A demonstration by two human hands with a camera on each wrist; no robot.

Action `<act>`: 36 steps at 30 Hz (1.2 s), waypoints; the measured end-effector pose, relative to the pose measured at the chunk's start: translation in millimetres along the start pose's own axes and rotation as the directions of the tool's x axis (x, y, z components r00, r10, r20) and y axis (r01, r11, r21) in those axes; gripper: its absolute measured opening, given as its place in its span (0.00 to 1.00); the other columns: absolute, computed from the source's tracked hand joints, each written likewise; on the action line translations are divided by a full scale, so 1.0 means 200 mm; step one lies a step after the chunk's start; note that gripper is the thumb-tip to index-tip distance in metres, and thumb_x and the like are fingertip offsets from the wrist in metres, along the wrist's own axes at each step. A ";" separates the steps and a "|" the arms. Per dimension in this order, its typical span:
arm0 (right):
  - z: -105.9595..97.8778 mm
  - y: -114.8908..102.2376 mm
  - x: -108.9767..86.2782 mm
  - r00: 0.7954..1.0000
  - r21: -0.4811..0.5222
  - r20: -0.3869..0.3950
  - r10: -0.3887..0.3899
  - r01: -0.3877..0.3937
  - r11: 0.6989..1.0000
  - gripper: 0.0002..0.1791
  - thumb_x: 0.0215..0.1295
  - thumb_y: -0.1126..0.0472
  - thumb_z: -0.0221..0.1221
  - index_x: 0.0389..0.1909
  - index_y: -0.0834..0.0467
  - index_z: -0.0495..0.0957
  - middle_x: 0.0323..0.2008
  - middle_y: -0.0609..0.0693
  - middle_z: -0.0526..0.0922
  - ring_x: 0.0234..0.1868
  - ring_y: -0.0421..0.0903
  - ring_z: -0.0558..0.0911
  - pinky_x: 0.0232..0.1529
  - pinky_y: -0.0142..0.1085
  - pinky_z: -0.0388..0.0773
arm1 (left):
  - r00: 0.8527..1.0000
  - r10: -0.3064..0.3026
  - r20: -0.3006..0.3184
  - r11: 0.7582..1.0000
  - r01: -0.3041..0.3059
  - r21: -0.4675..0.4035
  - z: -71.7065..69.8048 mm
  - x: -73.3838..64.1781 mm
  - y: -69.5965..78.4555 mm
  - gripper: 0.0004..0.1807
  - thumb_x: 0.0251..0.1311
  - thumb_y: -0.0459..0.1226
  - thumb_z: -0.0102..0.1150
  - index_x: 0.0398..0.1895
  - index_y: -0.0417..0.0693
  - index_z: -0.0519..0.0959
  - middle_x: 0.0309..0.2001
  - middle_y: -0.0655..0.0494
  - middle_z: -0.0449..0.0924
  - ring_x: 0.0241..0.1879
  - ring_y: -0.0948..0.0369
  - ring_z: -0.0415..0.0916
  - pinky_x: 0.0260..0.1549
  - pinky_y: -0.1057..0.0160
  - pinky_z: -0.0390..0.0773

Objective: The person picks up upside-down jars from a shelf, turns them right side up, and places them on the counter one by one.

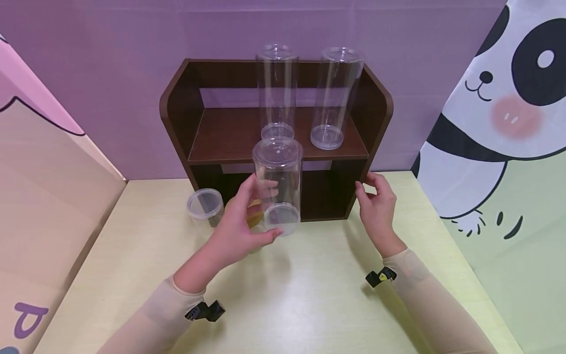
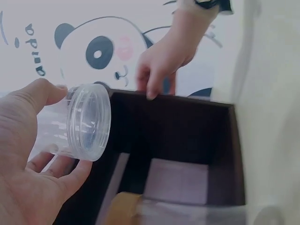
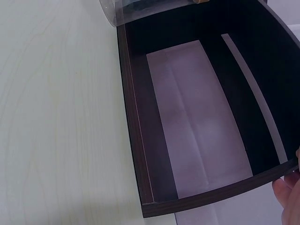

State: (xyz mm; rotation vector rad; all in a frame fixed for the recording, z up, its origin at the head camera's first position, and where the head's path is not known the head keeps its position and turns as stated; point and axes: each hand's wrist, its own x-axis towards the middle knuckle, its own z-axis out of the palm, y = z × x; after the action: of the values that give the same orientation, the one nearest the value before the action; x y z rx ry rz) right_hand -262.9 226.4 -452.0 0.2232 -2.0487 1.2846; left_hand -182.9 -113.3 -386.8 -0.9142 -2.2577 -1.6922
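My left hand (image 1: 239, 231) grips a clear plastic jar (image 1: 279, 182) round its side and holds it upright in front of the brown wooden shelf (image 1: 283, 158). In the left wrist view, thumb and fingers wrap the jar (image 2: 89, 124) near one rounded end. My right hand (image 1: 378, 209) pinches the front edge of the shelf's right side panel, thumb and fingertips on either side of it. The right wrist view shows only a few fingertips (image 3: 283, 192) at that panel. Two tall clear canisters, a middle one (image 1: 277, 88) and a right one (image 1: 337, 93), stand on the upper board.
A short clear jar with a translucent lid (image 1: 205, 204) stands on the table (image 1: 309, 295) by the shelf's left front. Beside it, a jar with an orange-yellow lid (image 2: 125, 208) is partly hidden behind my left hand in the head view. A purple backdrop (image 1: 110, 73) hangs behind.
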 end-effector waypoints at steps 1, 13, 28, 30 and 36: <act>0.00 0.00 0.00 1.000 0.002 -0.001 -0.001 0.001 1.000 0.14 0.76 0.71 0.67 0.59 0.66 0.85 0.53 0.59 0.89 0.55 0.51 0.87 0.44 0.17 0.81 | 1.000 -0.002 0.005 1.000 0.002 -0.005 0.02 -0.01 -0.01 0.67 0.49 0.23 0.85 0.88 0.60 0.53 0.76 0.53 0.72 0.74 0.52 0.75 0.70 0.53 0.80; 0.00 0.00 0.01 1.000 0.000 -0.002 -0.025 0.025 1.000 0.12 0.76 0.72 0.67 0.57 0.68 0.84 0.52 0.61 0.88 0.53 0.52 0.87 0.43 0.17 0.81 | 0.999 -0.012 0.051 0.998 0.015 -0.060 0.14 -0.09 -0.07 0.68 0.51 0.22 0.84 0.90 0.58 0.52 0.76 0.52 0.72 0.74 0.52 0.75 0.69 0.57 0.80; 0.01 -0.02 0.01 1.000 -0.003 0.004 -0.017 0.017 1.000 0.13 0.75 0.71 0.68 0.57 0.68 0.84 0.52 0.61 0.88 0.54 0.54 0.87 0.44 0.18 0.82 | 0.996 -0.043 0.081 0.992 0.052 -0.117 0.21 -0.17 -0.17 0.64 0.52 0.22 0.83 0.88 0.54 0.54 0.77 0.49 0.72 0.75 0.50 0.74 0.68 0.55 0.82; 0.00 -0.02 0.01 1.000 0.005 -0.012 -0.015 0.015 1.000 0.13 0.75 0.72 0.68 0.57 0.68 0.84 0.52 0.60 0.88 0.54 0.54 0.87 0.45 0.19 0.82 | 0.996 -0.044 0.080 0.992 0.053 -0.115 0.21 -0.18 -0.17 0.64 0.52 0.22 0.83 0.88 0.53 0.54 0.77 0.50 0.72 0.75 0.50 0.74 0.68 0.55 0.81; -0.01 -0.12 -0.02 0.984 0.156 -0.144 -0.102 0.125 0.980 0.10 0.74 0.74 0.65 0.53 0.70 0.83 0.50 0.64 0.83 0.54 0.52 0.83 0.52 0.27 0.82 | 0.994 -0.062 0.092 0.990 0.073 -0.122 0.22 -0.19 -0.19 0.63 0.52 0.22 0.82 0.88 0.56 0.56 0.77 0.55 0.72 0.75 0.53 0.73 0.70 0.57 0.80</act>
State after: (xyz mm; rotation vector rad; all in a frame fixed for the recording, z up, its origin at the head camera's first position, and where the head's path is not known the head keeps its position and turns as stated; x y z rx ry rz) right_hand -248.2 216.2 -436.8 0.3154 -1.7916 1.3608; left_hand -164.8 -93.5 -449.8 -0.9670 -2.2846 -1.8772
